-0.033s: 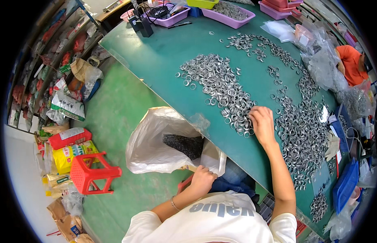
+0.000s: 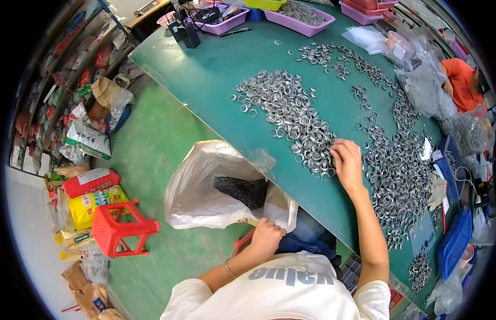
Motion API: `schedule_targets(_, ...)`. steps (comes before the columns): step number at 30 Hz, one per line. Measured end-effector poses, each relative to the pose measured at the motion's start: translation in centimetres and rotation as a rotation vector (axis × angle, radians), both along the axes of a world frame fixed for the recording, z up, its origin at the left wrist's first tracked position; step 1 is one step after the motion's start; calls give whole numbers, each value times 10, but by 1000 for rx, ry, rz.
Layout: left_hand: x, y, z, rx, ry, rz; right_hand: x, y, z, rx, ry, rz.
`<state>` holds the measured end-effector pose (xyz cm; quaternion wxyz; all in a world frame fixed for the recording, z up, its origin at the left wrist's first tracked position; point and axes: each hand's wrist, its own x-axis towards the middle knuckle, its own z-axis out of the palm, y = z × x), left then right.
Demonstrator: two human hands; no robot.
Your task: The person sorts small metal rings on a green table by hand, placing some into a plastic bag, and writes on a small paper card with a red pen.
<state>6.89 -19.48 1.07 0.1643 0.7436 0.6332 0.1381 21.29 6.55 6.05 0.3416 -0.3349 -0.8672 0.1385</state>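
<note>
My left hand [image 2: 267,236] is closed on the near rim of a large white sack [image 2: 189,194], holding its mouth wide at the table edge. Inside the sack lies a heap of small dark pieces [image 2: 240,191], too fine to make out. Over the green table [image 2: 216,69], my right hand [image 2: 348,162] rests at the right edge of a long pile of grey metal rings [image 2: 290,109]. Its fingers are bent and pressed together beside the rings; whatever they hold is hidden. A larger spread of rings [image 2: 394,186] covers the table to the right of this hand.
Purple trays [image 2: 306,24] and black power adapters [image 2: 186,34] stand at the far edge. A blue basket [image 2: 454,242] and clear plastic bags [image 2: 424,88] line the right side. On the floor at left are a red stool [image 2: 122,226] and several packed bags [image 2: 93,205].
My right hand has shifted very slightly to the right, away from the ring pile. My left hand and the sack stay in place.
</note>
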Motion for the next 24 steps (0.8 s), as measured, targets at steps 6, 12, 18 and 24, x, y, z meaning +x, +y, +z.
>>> schedule_targets(6, 8, -9, -7, 119, -130, 67, 39, -13, -20, -662, 487, -219)
schedule_targets(12, 13, -11, -8, 102, -205, 85, 29, -22, -25, -342, 221, -218)
schedule_targets(18, 14, -16, -12, 138, -219, 84, 21, -24, -25, -236, 46, -229)
schedule_targets(24, 12, -27, -14, 128, -222, 49, 18, -26, -27, -127, -21, -220)
